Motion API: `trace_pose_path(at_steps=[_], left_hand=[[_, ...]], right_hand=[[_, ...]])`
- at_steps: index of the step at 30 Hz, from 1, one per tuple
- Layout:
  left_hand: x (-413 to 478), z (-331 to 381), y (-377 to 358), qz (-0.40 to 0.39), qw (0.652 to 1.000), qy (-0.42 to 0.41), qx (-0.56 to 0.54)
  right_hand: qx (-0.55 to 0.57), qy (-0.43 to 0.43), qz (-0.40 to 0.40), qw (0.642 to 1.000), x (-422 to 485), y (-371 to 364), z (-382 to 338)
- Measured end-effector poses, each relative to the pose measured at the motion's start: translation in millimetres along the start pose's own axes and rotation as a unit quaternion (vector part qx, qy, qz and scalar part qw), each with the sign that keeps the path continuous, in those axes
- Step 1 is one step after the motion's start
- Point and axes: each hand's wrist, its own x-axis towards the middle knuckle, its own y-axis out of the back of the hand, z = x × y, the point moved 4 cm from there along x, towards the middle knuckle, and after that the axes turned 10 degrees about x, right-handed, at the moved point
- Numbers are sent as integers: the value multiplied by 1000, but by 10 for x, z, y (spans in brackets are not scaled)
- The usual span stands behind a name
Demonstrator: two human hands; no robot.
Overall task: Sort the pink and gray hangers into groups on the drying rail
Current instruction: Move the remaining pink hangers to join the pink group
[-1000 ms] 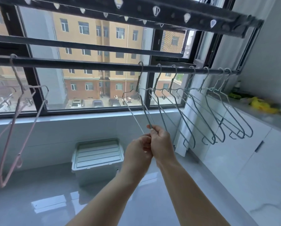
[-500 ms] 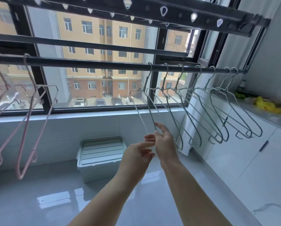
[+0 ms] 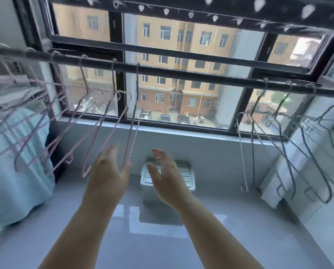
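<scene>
A dark drying rail [image 3: 181, 71] runs across the window. Several pink hangers [image 3: 102, 123] hang bunched on its left part. Several gray hangers [image 3: 298, 148] hang on its right part, with a bare stretch of rail between the two groups. My left hand [image 3: 109, 171] is open with fingers spread, just below the rightmost pink hanger [image 3: 132, 125]. Its fingertips sit beside that hanger's lower end, and I cannot tell whether they touch. My right hand [image 3: 162, 175] is open and empty, a little to the right, away from any hanger.
A white lidded box [image 3: 183, 171] stands on the glossy floor under the window. A light blue cloth [image 3: 16, 181] hangs at the left. White cabinets [image 3: 317, 171] line the right wall. A dark overhead rack with clips [image 3: 220, 8] spans the top.
Both hands let go of the leftmost gray hanger, opened, and moved left to the pink group. The view swung left, so the pink hangers now fill the left side.
</scene>
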Motion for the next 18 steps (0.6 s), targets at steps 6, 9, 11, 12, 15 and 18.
trace_pose_path(at_steps=[6, 9, 11, 12, 15, 18], left_hand=[[-36, -218, -110, -105, 988, 5, -111], [-30, -207, -159, -94, 983, -7, -156], [-28, -146, -212, -93, 977, -17, -193], [-30, -93, -245, -92, 974, -27, -205], [-44, 133, -348, -90, 970, -67, -217], [-76, 470, -480, -101, 960, -106, -240]], right_hand=[[286, -144, -61, 945, 292, -604, -154], [367, -152, -38, 917, 308, -559, -167], [406, -142, -22, 903, 292, -467, -160], [415, -135, -11, 900, 274, -399, -155], [416, -114, 28, 902, 206, -130, -125], [407, -98, 82, 905, 107, 248, -84]])
